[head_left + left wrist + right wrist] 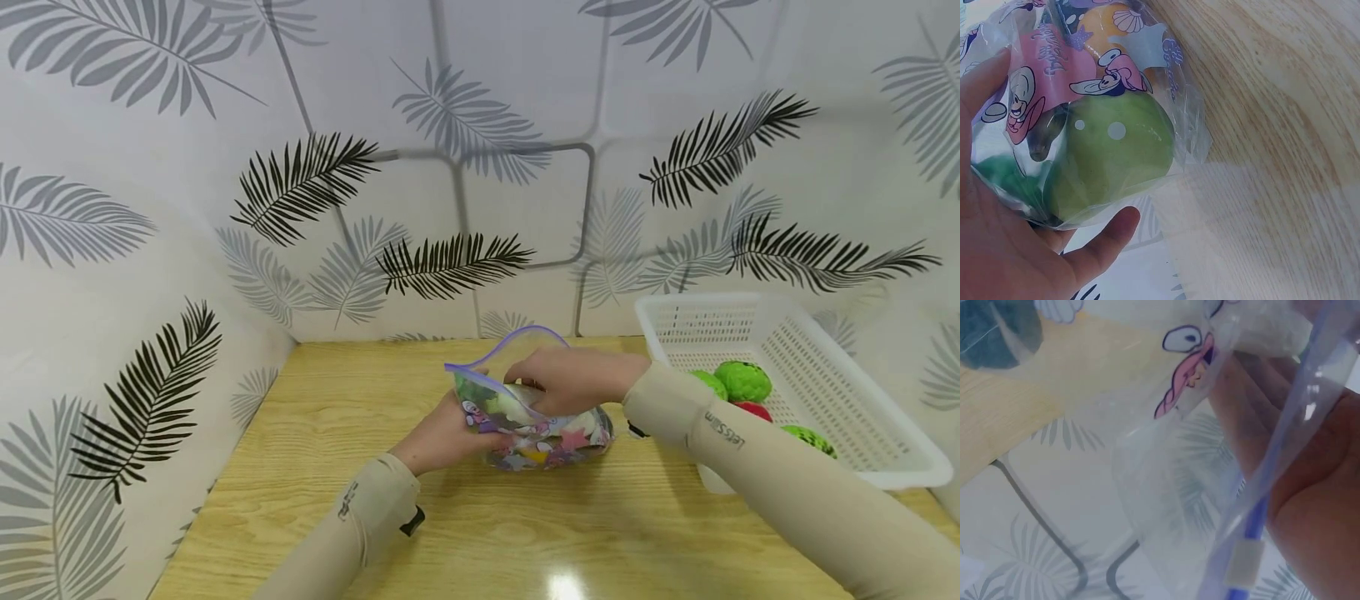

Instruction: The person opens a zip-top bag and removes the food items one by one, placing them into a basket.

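Observation:
A clear zip bag [555,446] with a purple zip edge and cartoon prints sits on the table, its mouth spread wide. My left hand [453,437] grips its left side; in the left wrist view the hand [1029,250] lies along the film beside a round green toy fruit [1116,144]. An orange round piece [1104,37] shows behind the print. My right hand [558,379] reaches into the mouth, over a pale item [513,404]. Through the film in the right wrist view, the right hand [1310,450] has its fingertips hidden, so I cannot tell whether it grips the item.
A white plastic basket [862,375] stands at the right of the wooden table [337,400], under my right forearm's far side. Inside lie green textured pieces [742,382] and a red one [753,410]. A leaf-patterned covering [525,208] rises behind the table.

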`<state>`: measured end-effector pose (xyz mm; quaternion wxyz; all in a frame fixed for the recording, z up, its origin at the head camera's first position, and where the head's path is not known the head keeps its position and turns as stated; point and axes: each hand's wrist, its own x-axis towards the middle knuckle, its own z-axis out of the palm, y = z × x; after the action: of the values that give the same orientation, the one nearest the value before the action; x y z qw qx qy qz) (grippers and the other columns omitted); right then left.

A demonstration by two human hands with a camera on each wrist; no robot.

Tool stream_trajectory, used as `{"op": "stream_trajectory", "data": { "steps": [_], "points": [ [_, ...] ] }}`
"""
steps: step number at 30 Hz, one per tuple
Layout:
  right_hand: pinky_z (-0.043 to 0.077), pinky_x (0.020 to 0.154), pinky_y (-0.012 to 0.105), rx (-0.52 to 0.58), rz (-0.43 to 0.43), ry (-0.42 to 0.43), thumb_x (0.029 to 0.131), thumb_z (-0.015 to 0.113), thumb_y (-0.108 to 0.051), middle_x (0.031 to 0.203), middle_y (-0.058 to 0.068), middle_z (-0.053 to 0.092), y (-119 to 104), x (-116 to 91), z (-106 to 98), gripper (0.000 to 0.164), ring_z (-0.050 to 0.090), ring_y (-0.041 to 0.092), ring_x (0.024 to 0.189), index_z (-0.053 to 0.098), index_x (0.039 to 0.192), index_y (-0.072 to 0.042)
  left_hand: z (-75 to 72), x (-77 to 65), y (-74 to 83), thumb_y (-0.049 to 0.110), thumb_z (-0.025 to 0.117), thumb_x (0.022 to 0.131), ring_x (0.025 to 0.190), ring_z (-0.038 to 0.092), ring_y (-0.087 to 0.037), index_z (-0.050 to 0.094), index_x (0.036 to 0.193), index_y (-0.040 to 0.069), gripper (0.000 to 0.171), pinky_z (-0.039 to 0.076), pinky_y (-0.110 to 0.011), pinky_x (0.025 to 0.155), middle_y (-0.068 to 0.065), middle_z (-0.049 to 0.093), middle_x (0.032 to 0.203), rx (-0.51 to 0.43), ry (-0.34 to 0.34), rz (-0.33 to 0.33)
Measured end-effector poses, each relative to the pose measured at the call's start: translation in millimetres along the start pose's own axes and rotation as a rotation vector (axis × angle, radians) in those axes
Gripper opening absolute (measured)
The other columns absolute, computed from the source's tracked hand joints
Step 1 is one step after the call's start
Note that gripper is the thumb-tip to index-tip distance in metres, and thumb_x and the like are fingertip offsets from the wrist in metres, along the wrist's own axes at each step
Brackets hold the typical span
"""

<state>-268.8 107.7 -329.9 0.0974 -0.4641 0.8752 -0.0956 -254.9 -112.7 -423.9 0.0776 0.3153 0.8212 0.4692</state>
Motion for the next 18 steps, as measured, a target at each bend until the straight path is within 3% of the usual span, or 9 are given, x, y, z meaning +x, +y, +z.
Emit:
{"op": "stream_trajectory", "data": {
  "steps": [5,8,11,15,18],
  "points": [
    [0.047,0.056,0.026,0.020,0.015,0.110,0.089,0.059,-0.015,0.085,-0.008,0.060,6,-16,-8,0.038,0.049,0.004,0.062,0.055,0.126,-0.014,-1.8,-1.0,13.4,0.021,0.076,0.082,0.104,0.056,-0.008,0.046,0.131,0.029,0.058,0.047,-0.041,0.093,0.007,0.061,0.119,-0.094,-0.045,0.043],
    [0.049,0.057,0.027,0.031,0.048,0.175,0.088,0.060,-0.018,0.088,-0.007,0.060,8,-25,-13,0.048,0.052,0.005,0.063,0.047,0.134,-0.009,-0.8,-0.3,14.5,0.022,0.076,0.082,0.104,0.056,-0.009,0.045,0.132,0.028,0.059,0.047,-0.042,0.094,0.006,0.061,0.120,-0.088,-0.042,0.031],
    [0.052,0.061,0.026,0.052,0.062,0.253,0.088,0.061,-0.019,0.094,-0.005,0.060,9,-32,-19,0.053,0.055,0.005,0.070,0.043,0.137,-0.007,1.6,-1.4,6.1,0.035,0.077,0.080,0.108,0.053,-0.013,0.046,0.132,0.022,0.062,0.045,-0.045,0.095,0.000,0.057,0.122,-0.010,-0.011,-0.046],
    [0.055,0.069,0.027,0.119,0.038,0.386,0.089,0.061,-0.017,0.105,-0.001,0.060,11,-48,-32,0.055,0.056,0.007,0.089,0.039,0.139,-0.005,5.9,-3.2,-4.4,0.055,0.075,0.073,0.120,0.042,-0.023,0.042,0.136,0.014,0.083,0.040,-0.052,0.098,-0.009,0.045,0.134,0.112,0.021,-0.197],
    [0.056,0.070,0.027,0.155,0.029,0.488,0.090,0.062,-0.016,0.108,0.001,0.060,15,-67,-47,0.057,0.055,0.008,0.095,0.037,0.141,-0.003,7.2,-1.7,-4.1,0.060,0.073,0.071,0.124,0.038,-0.027,0.038,0.139,0.012,0.090,0.039,-0.054,0.099,-0.013,0.039,0.139,0.145,0.017,-0.235]
  ]
}}
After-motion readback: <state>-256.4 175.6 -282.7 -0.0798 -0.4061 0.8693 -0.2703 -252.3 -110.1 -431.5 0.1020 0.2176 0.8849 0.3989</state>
